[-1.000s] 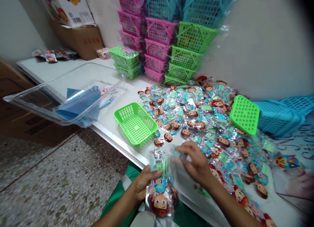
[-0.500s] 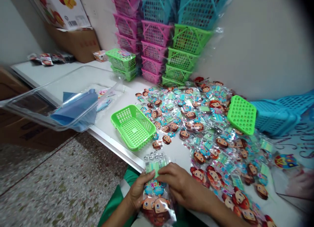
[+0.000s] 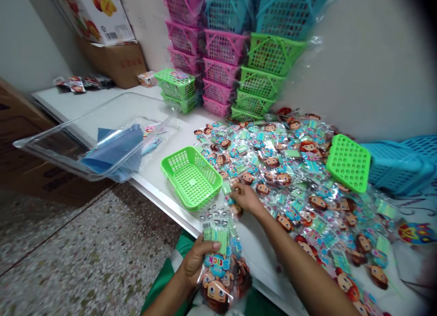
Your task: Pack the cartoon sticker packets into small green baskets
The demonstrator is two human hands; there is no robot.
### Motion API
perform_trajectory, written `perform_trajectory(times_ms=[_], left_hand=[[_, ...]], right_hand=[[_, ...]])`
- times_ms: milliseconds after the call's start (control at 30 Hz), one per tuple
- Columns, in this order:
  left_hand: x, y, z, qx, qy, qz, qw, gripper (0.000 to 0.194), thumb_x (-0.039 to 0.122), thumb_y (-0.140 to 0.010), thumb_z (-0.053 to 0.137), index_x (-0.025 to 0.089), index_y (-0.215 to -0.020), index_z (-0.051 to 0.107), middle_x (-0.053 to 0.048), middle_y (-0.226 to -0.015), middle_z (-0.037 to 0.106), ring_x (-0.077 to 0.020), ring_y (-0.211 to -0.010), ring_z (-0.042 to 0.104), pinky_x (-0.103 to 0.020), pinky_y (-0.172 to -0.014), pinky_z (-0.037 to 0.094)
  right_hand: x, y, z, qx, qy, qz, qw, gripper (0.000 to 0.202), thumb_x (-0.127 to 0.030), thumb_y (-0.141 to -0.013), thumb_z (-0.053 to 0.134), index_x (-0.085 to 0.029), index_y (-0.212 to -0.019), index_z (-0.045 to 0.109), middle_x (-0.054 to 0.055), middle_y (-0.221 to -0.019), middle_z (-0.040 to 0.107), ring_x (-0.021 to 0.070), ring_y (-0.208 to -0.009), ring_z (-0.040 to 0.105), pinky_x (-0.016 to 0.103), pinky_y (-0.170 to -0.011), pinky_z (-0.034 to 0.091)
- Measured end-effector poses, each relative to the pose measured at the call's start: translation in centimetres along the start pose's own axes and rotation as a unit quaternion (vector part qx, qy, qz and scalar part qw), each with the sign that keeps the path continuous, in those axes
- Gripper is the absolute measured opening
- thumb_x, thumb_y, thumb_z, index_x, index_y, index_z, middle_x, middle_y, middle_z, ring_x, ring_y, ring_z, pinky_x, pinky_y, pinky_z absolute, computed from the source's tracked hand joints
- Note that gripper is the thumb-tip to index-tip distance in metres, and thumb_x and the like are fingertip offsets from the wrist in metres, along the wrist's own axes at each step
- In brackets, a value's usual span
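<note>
My left hand [image 3: 197,260] is closed round a bunch of clear plastic packets [image 3: 218,266] with doll-face pictures and green strips, held at the table's front edge. Farther up, my right hand [image 3: 245,198] reaches to the near left side of the packet pile [image 3: 273,163], its fingers pinched on a small packet [image 3: 235,207] right of the green basket. That open green basket [image 3: 193,181] stands upright with nothing in it, just beyond the held bunch.
Stacked pink baskets [image 3: 223,47] and green baskets [image 3: 261,81] stand against the wall. A clear tray [image 3: 78,170] with blue sheets overhangs the table's left edge. A green perforated basket [image 3: 348,163] and blue baskets [image 3: 399,168] lie at the right.
My right hand has left the bunch and moved up to the pile's edge. My left hand still holds the bunch, whose packets are now more fanned out. The view has shifted slightly.
</note>
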State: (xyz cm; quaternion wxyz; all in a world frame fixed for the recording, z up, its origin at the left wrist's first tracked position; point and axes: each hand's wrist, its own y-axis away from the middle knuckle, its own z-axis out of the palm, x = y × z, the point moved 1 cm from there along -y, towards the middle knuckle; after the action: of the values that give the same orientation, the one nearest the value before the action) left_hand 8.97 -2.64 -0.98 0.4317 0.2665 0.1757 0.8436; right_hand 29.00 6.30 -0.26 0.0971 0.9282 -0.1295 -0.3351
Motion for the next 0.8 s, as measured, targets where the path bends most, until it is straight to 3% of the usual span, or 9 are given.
perform_trajectory(times_ms=[100,200,333,433,533,600,633,700,800], left_hand=[[-0.1,0.1,0.1,-0.006,0.028,0.002,1.000,0.049,0.010,-0.062,0.065,0.011,-0.110,0.058,-0.008,-0.077,0.070,-0.0249,-0.074,0.068,-0.039,-0.072,0.052],[-0.6,0.1,0.4,-0.012,0.045,-0.007,0.999,0.045,0.012,-0.065,0.064,0.011,-0.109,0.058,-0.008,-0.081,0.070,-0.0245,-0.076,0.067,-0.039,-0.073,0.052],[-1.0,-0.1,0.2,-0.027,0.042,-0.017,0.999,0.047,0.011,-0.064,0.066,0.011,-0.110,0.058,-0.009,-0.084,0.070,-0.0236,-0.076,0.067,-0.038,-0.074,0.051],[-0.8,-0.2,-0.3,-0.020,0.028,-0.026,0.999,0.044,0.012,-0.066,0.066,0.009,-0.110,0.058,-0.009,-0.079,0.070,-0.0232,-0.072,0.067,-0.038,-0.073,0.051],[-0.6,-0.2,-0.7,-0.009,0.021,-0.014,1.000,0.043,0.012,-0.068,0.064,0.009,-0.110,0.057,-0.008,-0.075,0.070,-0.0233,-0.070,0.068,-0.039,-0.072,0.052],[-0.6,-0.1,-0.8,-0.017,0.020,-0.002,1.000,0.045,0.008,-0.067,0.063,0.010,-0.112,0.056,-0.008,-0.076,0.070,-0.0233,-0.073,0.068,-0.039,-0.073,0.051],[-0.7,-0.1,-0.8,-0.023,0.020,0.000,1.000,0.047,0.007,-0.066,0.062,0.011,-0.113,0.056,-0.008,-0.077,0.070,-0.0235,-0.074,0.068,-0.039,-0.073,0.051],[-0.9,-0.1,-0.9,-0.029,0.017,0.001,0.999,0.050,0.005,-0.065,0.062,0.012,-0.115,0.055,-0.007,-0.076,0.070,-0.0240,-0.075,0.068,-0.039,-0.074,0.051],[-0.9,-0.1,-1.2,-0.026,0.015,0.003,1.000,0.052,0.004,-0.064,0.061,0.012,-0.115,0.055,-0.007,-0.075,0.070,-0.0247,-0.076,0.068,-0.039,-0.075,0.051]], right_hand=[[1.7,5.7,-1.0,-0.021,-0.074,-0.022,0.997,0.024,-0.031,-0.086,0.041,-0.017,-0.091,0.059,0.002,-0.080,0.062,0.0167,-0.075,0.058,0.025,-0.065,0.044],[2.0,11.6,-0.2,-0.034,-0.231,-0.017,0.972,0.027,-0.040,-0.088,0.041,-0.019,-0.094,0.056,0.000,-0.076,0.057,0.0155,-0.070,0.053,0.024,-0.060,0.041],[1.5,14.9,1.0,-0.088,-0.346,-0.012,0.934,0.025,-0.045,-0.088,0.044,-0.021,-0.091,0.052,-0.003,-0.070,0.051,0.0127,-0.063,0.049,0.022,-0.057,0.039],[1.6,12.9,0.0,-0.150,-0.280,-0.046,0.947,0.031,-0.046,-0.090,0.040,-0.019,-0.086,0.054,-0.002,-0.068,0.052,0.0123,-0.059,0.050,0.023,-0.057,0.041],[1.1,8.1,-2.0,-0.039,-0.043,-0.106,0.993,0.031,-0.037,-0.094,0.033,-0.018,-0.098,0.057,0.004,-0.084,0.061,0.0161,-0.074,0.057,0.027,-0.069,0.044],[-0.1,4.1,-2.7,0.043,0.171,-0.145,0.974,0.031,-0.023,-0.093,0.035,-0.018,-0.118,0.051,0.010,-0.110,0.058,0.0212,-0.100,0.054,0.031,-0.083,0.041],[-0.8,2.1,-2.7,0.045,0.259,-0.161,0.951,0.039,-0.017,-0.090,0.037,-0.017,-0.128,0.044,0.013,-0.123,0.052,0.0232,-0.110,0.049,0.032,-0.087,0.039],[-2.1,-1.3,-2.4,0.024,0.331,-0.178,0.926,0.058,-0.008,-0.084,0.041,-0.018,-0.139,0.030,0.015,-0.136,0.040,0.0253,-0.117,0.045,0.033,-0.090,0.038],[-2.7,-4.1,-2.1,-0.013,0.356,-0.189,0.915,0.067,-0.007,-0.080,0.046,-0.022,-0.142,0.025,0.016,-0.134,0.042,0.0246,-0.105,0.054,0.031,-0.083,0.041]])
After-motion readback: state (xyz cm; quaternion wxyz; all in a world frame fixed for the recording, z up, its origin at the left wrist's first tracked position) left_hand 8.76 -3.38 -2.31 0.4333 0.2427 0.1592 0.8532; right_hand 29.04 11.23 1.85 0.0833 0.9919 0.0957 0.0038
